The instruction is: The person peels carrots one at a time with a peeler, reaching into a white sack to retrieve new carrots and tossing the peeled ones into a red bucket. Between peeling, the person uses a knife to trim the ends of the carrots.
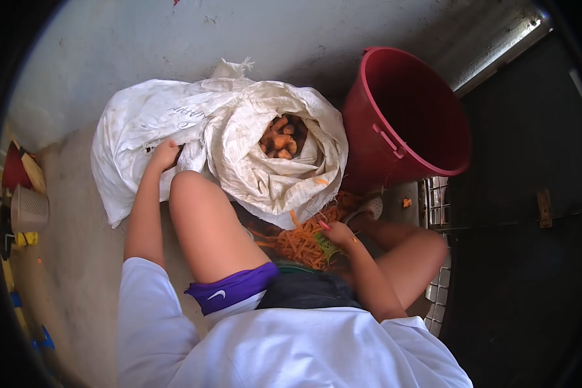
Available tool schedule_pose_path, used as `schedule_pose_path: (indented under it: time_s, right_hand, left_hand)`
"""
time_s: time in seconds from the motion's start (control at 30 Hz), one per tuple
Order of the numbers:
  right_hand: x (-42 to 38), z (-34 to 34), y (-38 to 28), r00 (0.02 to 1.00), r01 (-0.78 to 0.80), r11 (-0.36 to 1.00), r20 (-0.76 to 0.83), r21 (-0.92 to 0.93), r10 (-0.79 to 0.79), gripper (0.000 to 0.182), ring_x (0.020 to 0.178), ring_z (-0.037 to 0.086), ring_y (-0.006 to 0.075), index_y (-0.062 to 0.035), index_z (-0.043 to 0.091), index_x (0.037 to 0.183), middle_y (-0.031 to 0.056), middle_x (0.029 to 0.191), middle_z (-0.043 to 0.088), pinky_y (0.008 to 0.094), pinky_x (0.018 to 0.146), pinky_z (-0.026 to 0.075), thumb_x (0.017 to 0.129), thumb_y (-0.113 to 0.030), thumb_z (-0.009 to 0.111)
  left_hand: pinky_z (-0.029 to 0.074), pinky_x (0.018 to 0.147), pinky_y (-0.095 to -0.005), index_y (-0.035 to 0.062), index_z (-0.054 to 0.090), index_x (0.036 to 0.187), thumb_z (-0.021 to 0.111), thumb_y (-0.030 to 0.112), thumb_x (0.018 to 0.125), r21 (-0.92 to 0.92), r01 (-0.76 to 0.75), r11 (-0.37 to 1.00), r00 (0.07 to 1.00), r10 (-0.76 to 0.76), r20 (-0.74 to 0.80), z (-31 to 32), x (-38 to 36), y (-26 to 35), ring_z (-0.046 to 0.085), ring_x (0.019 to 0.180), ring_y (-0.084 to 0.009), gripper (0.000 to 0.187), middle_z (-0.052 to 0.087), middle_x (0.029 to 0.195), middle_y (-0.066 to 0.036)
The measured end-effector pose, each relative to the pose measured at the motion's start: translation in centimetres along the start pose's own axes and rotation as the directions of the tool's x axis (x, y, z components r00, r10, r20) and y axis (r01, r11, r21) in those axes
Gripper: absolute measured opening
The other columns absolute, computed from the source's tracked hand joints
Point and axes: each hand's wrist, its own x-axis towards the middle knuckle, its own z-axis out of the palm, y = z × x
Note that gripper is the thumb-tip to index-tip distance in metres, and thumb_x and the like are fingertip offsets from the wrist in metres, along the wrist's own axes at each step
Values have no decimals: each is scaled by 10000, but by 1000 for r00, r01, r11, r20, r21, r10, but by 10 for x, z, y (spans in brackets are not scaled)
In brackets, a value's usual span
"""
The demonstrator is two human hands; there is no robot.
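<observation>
My left hand [166, 154] is closed at a dark gap in the side of a white woven sack [145, 119]; its fingertips are partly hidden, and what they grip cannot be made out. My right hand [340, 235] is wrapped round a small tool with a pinkish-red end [324, 226], mostly covered by the fingers. Below and around that hand lies a heap of orange peel strips [301, 246], with a green piece [326, 244] on it. Between my hands, a second white sack with a rolled-down rim [239, 139] shows stubby orange carrots [280, 139] inside.
A large dark red tub [375, 123] stands right of the sacks, against the pale wall [142, 39]. A black panel [517, 174] and a wire grid [438, 200] border the right side. At far left is a beige basket [30, 210]. My bent knees flank the peel heap.
</observation>
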Motion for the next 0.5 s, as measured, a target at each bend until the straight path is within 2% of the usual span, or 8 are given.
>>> schedule_pose_path:
  time_s: [0.1,0.13,0.2,0.27,0.33,0.4,0.43,0.5]
  right_hand:
    - [4,9,5,999,-15,1000,-29,11,15,316,765,572,325,-23,599,811,189,780,591,394,692,435,681,-305,538]
    - [4,8,3,999,-43,998,-14,39,43,319,746,569,332,-16,594,788,195,755,585,400,676,430,670,-310,556]
    - [6,7,-1,997,-72,997,14,35,71,317,742,569,333,-15,591,786,196,750,584,402,673,430,669,-308,559]
    - [9,5,-3,996,-74,997,40,-27,75,309,775,575,321,-26,594,827,186,788,594,394,698,437,688,-294,530]
    - [12,0,-7,997,-83,996,15,31,82,306,777,572,325,-28,592,827,191,795,592,396,697,435,687,-293,532]
    - [15,-1,-11,997,-81,994,20,72,80,308,771,572,325,-27,592,827,195,795,590,393,692,433,686,-296,537]
    - [18,-3,-13,997,-76,994,32,83,73,311,762,573,324,-26,592,826,196,791,590,389,687,432,684,-299,541]
    - [19,-5,-12,997,-60,989,63,137,52,322,742,573,317,-21,589,822,196,775,587,379,676,429,679,-307,553]
  left_hand:
    - [426,550,-324,41,567,852,513,181,723,-192,360,913,931,-337,143,-13,-7,-17,535,616,-182,198,570,688,-77]
    - [428,551,-329,60,536,913,531,223,717,-241,195,951,978,-170,120,-10,21,-48,528,622,-178,255,567,719,-73]
    - [433,552,-339,100,475,1035,566,307,705,-323,-144,935,985,168,47,-5,100,-118,515,634,-170,400,561,781,-64]
    - [439,597,-340,119,374,1133,582,327,709,-166,12,986,995,6,103,-53,94,-65,518,733,-181,516,538,962,-80]
    - [454,624,-321,-11,291,1148,607,217,706,-344,20,939,993,-60,-106,-87,49,14,535,750,-193,590,524,974,-118]
    - [458,655,-322,-7,272,1159,621,175,699,-405,-360,840,914,230,-336,-96,73,10,537,823,-211,605,512,999,-126]
    - [459,683,-326,-24,355,1111,624,128,679,-335,-373,865,878,212,-429,-97,71,12,549,824,-211,532,545,947,-131]
    - [453,714,-336,-42,418,1057,620,153,671,-160,-249,955,963,227,-145,-95,74,5,565,818,-234,477,570,911,-152]
